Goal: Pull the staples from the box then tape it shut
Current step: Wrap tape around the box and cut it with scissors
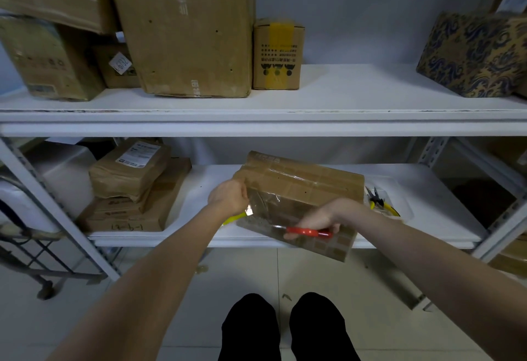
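Bottom centre: my two dark feet (285, 329) on pale floor tiles. Mid-frame, lower shelf (427, 235) edge: my right hand (316, 219) closed around a red-handled tool (309, 231), laid against the box's near face. My left hand (229, 196) grips the box's left corner, fingers curled on it. The box (302, 189) sits tilted, centre frame, clear tape across it. Just right: yellow-handled pliers (380, 202). Left: stacked parcels (131, 186). Upper shelf: more cartons (185, 32).
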The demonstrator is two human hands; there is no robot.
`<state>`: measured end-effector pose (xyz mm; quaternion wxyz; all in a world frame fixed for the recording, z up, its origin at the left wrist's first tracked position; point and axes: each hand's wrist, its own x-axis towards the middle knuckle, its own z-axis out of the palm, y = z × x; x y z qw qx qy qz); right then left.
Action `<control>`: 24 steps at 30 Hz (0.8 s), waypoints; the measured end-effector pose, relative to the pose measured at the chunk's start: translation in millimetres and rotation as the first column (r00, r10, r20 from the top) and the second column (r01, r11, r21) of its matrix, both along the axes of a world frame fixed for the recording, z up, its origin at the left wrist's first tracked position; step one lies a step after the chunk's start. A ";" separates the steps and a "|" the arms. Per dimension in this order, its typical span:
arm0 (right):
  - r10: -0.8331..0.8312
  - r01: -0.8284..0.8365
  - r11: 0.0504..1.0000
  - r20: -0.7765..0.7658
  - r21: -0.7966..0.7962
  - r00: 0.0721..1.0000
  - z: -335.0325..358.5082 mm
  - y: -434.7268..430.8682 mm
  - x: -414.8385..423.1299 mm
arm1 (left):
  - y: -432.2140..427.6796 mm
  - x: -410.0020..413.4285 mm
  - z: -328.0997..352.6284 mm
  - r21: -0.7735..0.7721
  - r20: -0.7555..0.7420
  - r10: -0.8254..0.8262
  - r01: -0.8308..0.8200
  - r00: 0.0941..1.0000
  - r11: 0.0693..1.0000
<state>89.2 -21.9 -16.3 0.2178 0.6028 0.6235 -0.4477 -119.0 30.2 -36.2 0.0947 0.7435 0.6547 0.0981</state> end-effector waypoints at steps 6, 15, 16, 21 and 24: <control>-0.232 0.353 0.835 -0.312 0.422 0.921 25.6 1.1 41.6 | -2.7 -3.1 -5.1 -0.029 0.013 -0.042 0.042 0.999 0.999; -0.466 0.311 0.414 -0.094 0.855 0.880 2.3 8.0 46.0 | 0.6 -1.8 -1.9 -0.040 0.124 -0.061 0.066 0.990 0.997; -0.450 0.231 0.384 -0.037 0.894 0.892 -0.2 7.2 41.7 | 1.8 -2.7 -2.3 -0.039 0.129 -0.069 0.074 0.989 0.996; -0.182 -0.139 0.187 0.174 0.972 0.968 -23.4 3.4 17.2 | 3.3 -0.4 -5.7 -0.038 0.166 -0.045 0.052 0.985 0.998; -0.155 -0.216 0.211 0.251 0.953 0.955 -33.6 3.0 7.9 | 2.6 2.3 -8.2 -0.031 0.179 -0.029 0.035 0.983 0.999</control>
